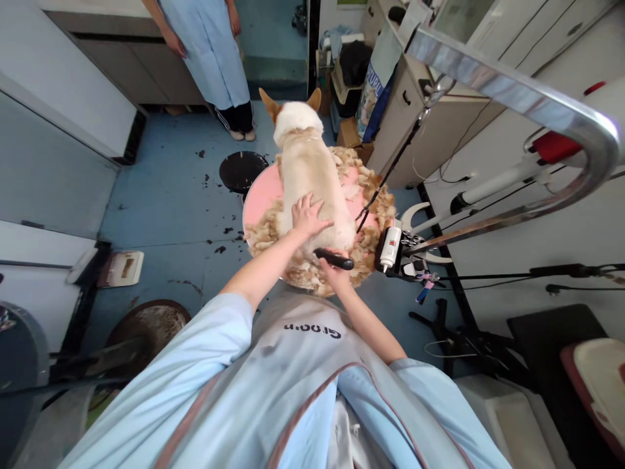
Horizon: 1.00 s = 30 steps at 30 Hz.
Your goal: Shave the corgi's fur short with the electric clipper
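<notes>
A dog with a closely clipped tan and white back stands on a round pink grooming table, its head pointing away from me. My left hand lies on its lower back with the fingers spread. At the rump, my right hand is closed around a black hair clipper; the clipper's front end is close to the fur. Cut tan fur lies in clumps over the table, thickest on the right side and along the near edge.
A metal grooming arm with a hanging dark strap rises on the right. Beside the table, a tool tray holds a white bottle and scissors. A black round stool and a person in a blue smock are beyond the table.
</notes>
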Each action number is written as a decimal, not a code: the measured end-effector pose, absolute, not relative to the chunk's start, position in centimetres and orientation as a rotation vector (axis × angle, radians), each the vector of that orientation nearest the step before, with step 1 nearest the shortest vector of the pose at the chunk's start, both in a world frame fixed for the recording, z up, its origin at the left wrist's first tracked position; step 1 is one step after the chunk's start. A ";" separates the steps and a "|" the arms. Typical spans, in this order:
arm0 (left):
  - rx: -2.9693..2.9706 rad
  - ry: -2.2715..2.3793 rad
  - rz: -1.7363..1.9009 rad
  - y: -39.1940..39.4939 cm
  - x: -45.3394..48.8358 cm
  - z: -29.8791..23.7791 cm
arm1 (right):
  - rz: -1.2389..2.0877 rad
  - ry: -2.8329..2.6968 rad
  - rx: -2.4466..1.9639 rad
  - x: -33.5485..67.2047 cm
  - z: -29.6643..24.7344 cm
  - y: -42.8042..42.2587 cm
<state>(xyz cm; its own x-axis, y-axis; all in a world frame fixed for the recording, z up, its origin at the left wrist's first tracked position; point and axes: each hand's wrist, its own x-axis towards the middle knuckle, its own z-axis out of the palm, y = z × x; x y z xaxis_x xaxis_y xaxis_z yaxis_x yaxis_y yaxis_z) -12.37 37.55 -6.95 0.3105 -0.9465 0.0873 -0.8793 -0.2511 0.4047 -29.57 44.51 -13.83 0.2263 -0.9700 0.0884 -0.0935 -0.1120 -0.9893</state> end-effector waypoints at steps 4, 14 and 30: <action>2.212 -1.613 -0.243 37.2 -12.4 -7.0 | -1.138 1.068 -1.438 -28.1 -12.8 43.7; 2.208 -1.609 -0.271 36.4 -11.3 -7.4 | -1.097 1.156 -1.454 -27.0 -13.2 45.6; 1.867 -2.171 -0.482 37.4 -6.6 -7.1 | -1.084 1.109 -1.512 -25.0 -14.5 48.4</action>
